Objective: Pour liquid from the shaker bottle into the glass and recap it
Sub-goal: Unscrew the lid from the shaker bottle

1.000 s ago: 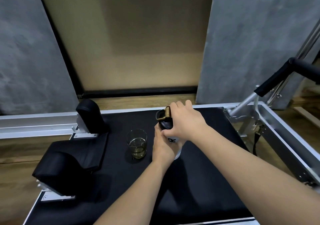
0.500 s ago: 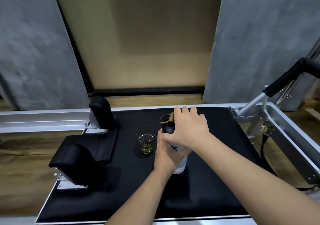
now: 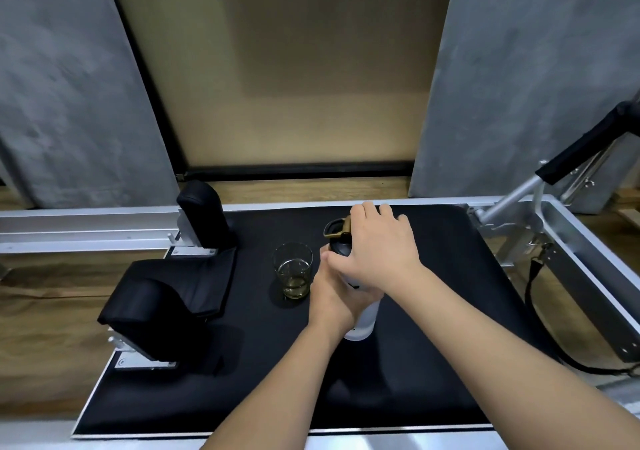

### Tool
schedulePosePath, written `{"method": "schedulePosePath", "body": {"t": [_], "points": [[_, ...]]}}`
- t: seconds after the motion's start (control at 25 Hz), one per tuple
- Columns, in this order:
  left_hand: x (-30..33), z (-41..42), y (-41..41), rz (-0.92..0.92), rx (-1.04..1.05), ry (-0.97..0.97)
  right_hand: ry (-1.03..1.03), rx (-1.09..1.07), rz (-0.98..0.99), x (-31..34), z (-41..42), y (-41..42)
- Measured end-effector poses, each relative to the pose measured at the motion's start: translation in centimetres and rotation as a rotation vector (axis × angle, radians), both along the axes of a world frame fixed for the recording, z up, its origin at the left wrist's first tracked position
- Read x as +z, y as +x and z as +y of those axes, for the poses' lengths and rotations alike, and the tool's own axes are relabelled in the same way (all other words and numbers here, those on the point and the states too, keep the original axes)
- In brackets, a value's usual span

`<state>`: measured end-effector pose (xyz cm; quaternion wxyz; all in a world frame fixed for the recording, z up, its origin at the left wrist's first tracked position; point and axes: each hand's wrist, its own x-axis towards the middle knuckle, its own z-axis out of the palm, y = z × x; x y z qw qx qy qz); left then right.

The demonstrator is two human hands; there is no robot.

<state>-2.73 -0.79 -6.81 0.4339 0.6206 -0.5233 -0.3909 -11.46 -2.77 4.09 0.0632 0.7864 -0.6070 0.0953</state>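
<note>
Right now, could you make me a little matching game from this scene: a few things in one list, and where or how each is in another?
Things:
1. glass
2. left hand
3. right hand
4. loop on the lid

States:
A. gold-coloured
B. wrapped round the shaker bottle body
C. holds a little yellowish liquid
D. on top of the black lid

Pairs: 1-C, 2-B, 3-D, 4-A

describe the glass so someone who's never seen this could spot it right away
Look at the black padded platform in its silver frame. Near its middle, just left of the two hands around the shaker bottle, stands the glass. It is the only clear thing there: a short tumbler with a little yellowish liquid at the bottom.
</note>
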Motion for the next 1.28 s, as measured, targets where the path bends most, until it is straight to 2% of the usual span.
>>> {"method": "schedulePosePath", "body": {"t": [0.12, 0.28, 0.4, 0.56, 0.6, 0.72, 0.76, 0.8, 0.88, 0.96, 1.04, 1.16, 1.28], "points": [[-0.4, -0.3, -0.1, 0.08, 0.01, 0.024, 0.036, 0.038, -0.028, 0.4, -0.2, -1.0], [0.7, 0.3, 0.6, -0.064, -0.059, 0.032, 0.074, 0.187, -0.062, 1.3, 0.4, -1.9], [1.5, 0.7, 1.1, 0.011, -0.066, 0.038, 0.103, 0.28, -0.064, 1.8, 0.7, -2.3], [2.3, 1.0, 1.0, 0.138, -0.106, 0.059, 0.319, 0.424, -0.134, 2.7, 1.2, -3.2], [2.3, 1.0, 1.1, 0.11, -0.108, 0.034, 0.345, 0.443, -0.159, 2.9, 1.5, -3.4], [2.2, 1.3, 1.4, 0.03, -0.121, 0.016, 0.224, 0.3, -0.393, 4.3, 2.4, -2.7], [2.3, 1.6, 1.5, 0.056, -0.129, 0.016, 0.145, 0.215, -0.388, 4.8, 2.3, -2.3], [2.0, 1.6, 1.5, 0.077, -0.128, 0.008, 0.093, 0.111, -0.281, 5.4, 2.2, -1.9], [1.7, 1.6, 1.4, 0.072, -0.114, 0.028, 0.171, -0.091, 0.028, 6.1, 1.9, -1.3], [1.7, 1.5, 1.3, 0.093, -0.125, 0.055, 0.303, -0.153, 0.177, 5.9, 1.8, -0.7], [1.6, 1.5, 1.5, 0.107, -0.124, 0.031, 0.371, -0.054, 0.156, 5.9, 1.6, -0.6], [1.0, 1.9, 1.9, 0.108, -0.124, -0.002, 0.523, 0.116, 0.023, 7.0, 1.3, -1.6], [1.2, 2.0, 1.6, 0.093, -0.11, -0.019, 0.548, 0.243, -0.09, 6.9, 1.1, -2.3]]}}
